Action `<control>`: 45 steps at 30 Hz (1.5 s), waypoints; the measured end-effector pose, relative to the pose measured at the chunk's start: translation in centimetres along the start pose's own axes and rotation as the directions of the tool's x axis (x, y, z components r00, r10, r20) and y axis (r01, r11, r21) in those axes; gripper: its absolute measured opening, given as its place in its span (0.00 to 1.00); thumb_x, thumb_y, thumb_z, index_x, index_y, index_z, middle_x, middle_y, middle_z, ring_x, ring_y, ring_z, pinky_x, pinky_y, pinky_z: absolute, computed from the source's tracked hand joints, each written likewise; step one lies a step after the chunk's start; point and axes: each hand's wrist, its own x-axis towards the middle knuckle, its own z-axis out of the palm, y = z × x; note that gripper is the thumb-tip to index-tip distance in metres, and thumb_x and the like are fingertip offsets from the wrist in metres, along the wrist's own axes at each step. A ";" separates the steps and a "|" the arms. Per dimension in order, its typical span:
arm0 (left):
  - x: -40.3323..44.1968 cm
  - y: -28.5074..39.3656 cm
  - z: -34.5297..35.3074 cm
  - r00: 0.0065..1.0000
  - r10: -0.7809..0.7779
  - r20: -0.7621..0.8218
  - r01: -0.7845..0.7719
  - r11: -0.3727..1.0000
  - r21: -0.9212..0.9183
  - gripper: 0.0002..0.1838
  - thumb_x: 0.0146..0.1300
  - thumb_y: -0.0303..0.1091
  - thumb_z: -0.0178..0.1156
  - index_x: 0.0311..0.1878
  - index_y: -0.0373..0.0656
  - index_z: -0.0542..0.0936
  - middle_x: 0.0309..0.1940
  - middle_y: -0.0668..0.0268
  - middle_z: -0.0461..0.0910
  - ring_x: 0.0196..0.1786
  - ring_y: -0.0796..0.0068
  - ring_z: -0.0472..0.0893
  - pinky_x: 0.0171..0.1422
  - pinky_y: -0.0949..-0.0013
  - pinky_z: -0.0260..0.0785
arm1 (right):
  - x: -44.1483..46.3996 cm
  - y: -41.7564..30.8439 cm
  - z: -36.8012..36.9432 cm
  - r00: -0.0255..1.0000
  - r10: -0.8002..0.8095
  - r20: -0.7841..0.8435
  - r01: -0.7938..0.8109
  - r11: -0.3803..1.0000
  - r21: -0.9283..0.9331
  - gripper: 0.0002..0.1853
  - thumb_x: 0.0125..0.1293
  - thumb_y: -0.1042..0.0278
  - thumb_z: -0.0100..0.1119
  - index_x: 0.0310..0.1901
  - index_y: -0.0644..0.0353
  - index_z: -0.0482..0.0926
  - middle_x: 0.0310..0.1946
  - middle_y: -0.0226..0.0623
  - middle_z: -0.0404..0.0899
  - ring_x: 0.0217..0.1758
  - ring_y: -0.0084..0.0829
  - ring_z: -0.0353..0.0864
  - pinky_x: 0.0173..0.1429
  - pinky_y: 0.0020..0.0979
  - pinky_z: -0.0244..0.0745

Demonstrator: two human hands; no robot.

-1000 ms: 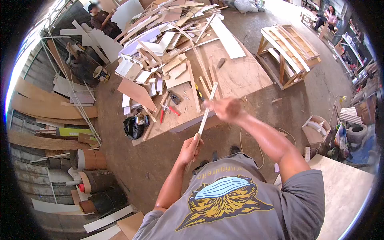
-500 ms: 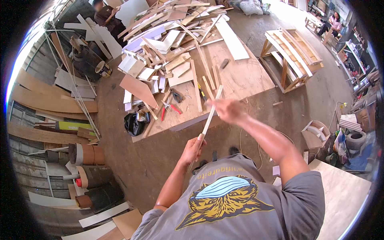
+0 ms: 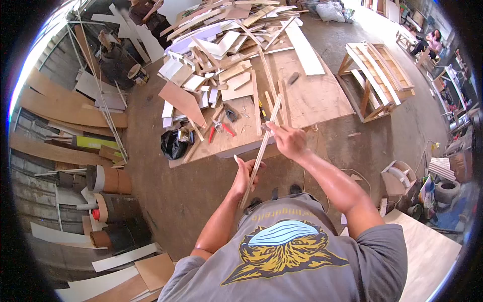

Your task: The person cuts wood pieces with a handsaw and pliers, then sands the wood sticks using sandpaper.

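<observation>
A long, thin wooden strip point(image 3: 262, 148) slants upward in front of my body, its far end over the table edge. My left hand point(image 3: 245, 173) supports its lower part, fingers curled behind it and thumb lifted away. Against the strip's upper part, my right hand point(image 3: 289, 141) is closed. A small dark piece shows at those fingertips, too little of it visible to name. Beyond the hands, red-handled pliers point(image 3: 221, 129) lie on the wooden tabletop point(image 3: 322, 95), near a yellow-and-black tool point(image 3: 261, 108).
Scrap wood point(image 3: 221, 55) is heaped across the table. A black plastic bag point(image 3: 173, 144) sits at its near left corner. To the right stands a slatted wooden frame point(image 3: 377, 73). One person point(image 3: 148, 17) stands behind the table; another person point(image 3: 430, 43) sits far right.
My right hand, blurred before, is now sharp and slightly lower beside the strip. My left thumb has lifted off the strip. The whole view has shifted a little.
</observation>
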 end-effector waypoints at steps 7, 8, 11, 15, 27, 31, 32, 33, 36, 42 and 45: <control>0.7 -0.2 0.0 0.998 0.055 0.016 -0.054 0.997 -0.062 0.66 0.60 0.90 0.13 0.58 0.37 0.80 0.18 0.75 0.65 0.15 0.83 0.64 0.18 0.75 0.57 | 1.1 -1.6 -2.4 0.992 -0.126 -0.017 0.123 0.986 -0.115 0.15 0.70 0.64 0.61 0.56 0.43 0.88 0.21 0.28 0.84 0.15 0.25 0.80 0.21 0.33 0.76; 0.5 0.6 0.3 0.999 0.044 0.011 -0.043 0.997 -0.068 0.66 0.59 0.90 0.13 0.59 0.37 0.80 0.18 0.75 0.65 0.15 0.83 0.64 0.18 0.74 0.57 | 1.5 -1.0 -1.9 0.995 -0.041 -0.089 0.033 0.995 -0.090 0.15 0.70 0.64 0.62 0.56 0.41 0.88 0.21 0.27 0.83 0.15 0.25 0.79 0.20 0.33 0.75; 0.4 1.4 0.7 0.999 -0.007 -0.052 0.003 0.997 -0.076 0.68 0.58 0.91 0.13 0.61 0.36 0.81 0.19 0.74 0.66 0.16 0.83 0.65 0.18 0.76 0.59 | -0.4 -1.5 -0.2 0.993 -0.118 0.002 0.118 0.993 -0.015 0.16 0.70 0.63 0.62 0.58 0.39 0.88 0.23 0.26 0.83 0.18 0.24 0.81 0.21 0.34 0.75; 1.1 0.9 0.1 0.999 -0.001 -0.035 -0.005 0.987 -0.160 0.67 0.58 0.92 0.14 0.58 0.38 0.81 0.20 0.74 0.68 0.17 0.82 0.66 0.17 0.75 0.59 | 0.0 -2.4 -2.0 0.987 -0.153 0.058 0.156 0.986 -0.060 0.18 0.69 0.64 0.62 0.59 0.39 0.88 0.24 0.27 0.81 0.23 0.28 0.84 0.26 0.35 0.77; 1.2 1.6 0.8 0.994 0.099 -0.044 -0.104 0.985 -0.137 0.68 0.57 0.93 0.15 0.64 0.39 0.80 0.20 0.72 0.70 0.15 0.81 0.66 0.16 0.74 0.58 | 1.3 -2.1 -1.5 0.998 0.005 -0.068 -0.002 0.999 0.045 0.18 0.68 0.63 0.63 0.59 0.39 0.88 0.26 0.27 0.84 0.25 0.31 0.86 0.28 0.36 0.79; 1.9 2.2 1.4 0.958 0.196 -0.208 -0.241 0.944 -0.224 0.65 0.63 0.90 0.16 0.63 0.38 0.81 0.19 0.70 0.70 0.14 0.79 0.66 0.15 0.72 0.58 | -1.2 -5.6 -2.3 0.990 -0.096 0.100 0.082 0.987 0.141 0.18 0.70 0.65 0.65 0.60 0.44 0.87 0.37 0.34 0.90 0.31 0.37 0.89 0.32 0.37 0.83; 1.3 2.4 1.1 0.963 0.181 -0.198 -0.233 0.932 -0.278 0.50 0.76 0.79 0.24 0.60 0.39 0.78 0.20 0.69 0.70 0.16 0.77 0.68 0.17 0.71 0.61 | -1.3 -5.8 -2.3 1.000 -0.009 -0.001 0.009 0.972 0.235 0.18 0.70 0.65 0.66 0.60 0.45 0.87 0.38 0.36 0.90 0.32 0.39 0.89 0.33 0.37 0.83; 1.9 2.3 1.1 0.934 0.229 -0.275 -0.306 0.909 -0.283 0.44 0.79 0.73 0.27 0.59 0.40 0.77 0.21 0.68 0.71 0.17 0.77 0.69 0.19 0.71 0.63 | -1.1 -6.3 -2.4 0.993 0.083 -0.086 -0.050 0.939 0.339 0.18 0.70 0.65 0.67 0.61 0.46 0.87 0.39 0.39 0.90 0.32 0.42 0.88 0.34 0.37 0.84; 3.1 3.7 2.2 0.835 0.290 -0.468 -0.491 0.776 -0.395 0.20 0.88 0.52 0.39 0.52 0.44 0.68 0.28 0.65 0.73 0.27 0.75 0.73 0.31 0.69 0.69 | -1.7 -7.2 -2.2 0.836 0.527 0.153 -0.493 0.600 0.630 0.14 0.72 0.58 0.70 0.51 0.59 0.85 0.35 0.34 0.86 0.34 0.29 0.82 0.39 0.28 0.77; 6.3 3.4 1.6 0.603 0.451 -0.659 -0.742 0.620 -0.255 0.24 0.87 0.57 0.37 0.51 0.45 0.70 0.33 0.63 0.76 0.37 0.70 0.76 0.48 0.64 0.72 | -4.2 -7.7 -0.9 0.570 0.655 0.496 -0.660 0.006 0.751 0.15 0.72 0.54 0.74 0.38 0.57 0.82 0.26 0.22 0.72 0.28 0.13 0.63 0.30 0.25 0.58; 6.8 3.2 2.0 0.548 0.466 -0.694 -0.771 0.604 -0.203 0.30 0.85 0.63 0.35 0.51 0.45 0.73 0.38 0.61 0.79 0.42 0.68 0.79 0.52 0.61 0.72 | -3.2 -7.3 -2.3 0.401 0.685 0.608 -0.669 -0.234 0.705 0.15 0.71 0.54 0.74 0.38 0.56 0.82 0.24 0.23 0.75 0.20 0.12 0.63 0.22 0.23 0.54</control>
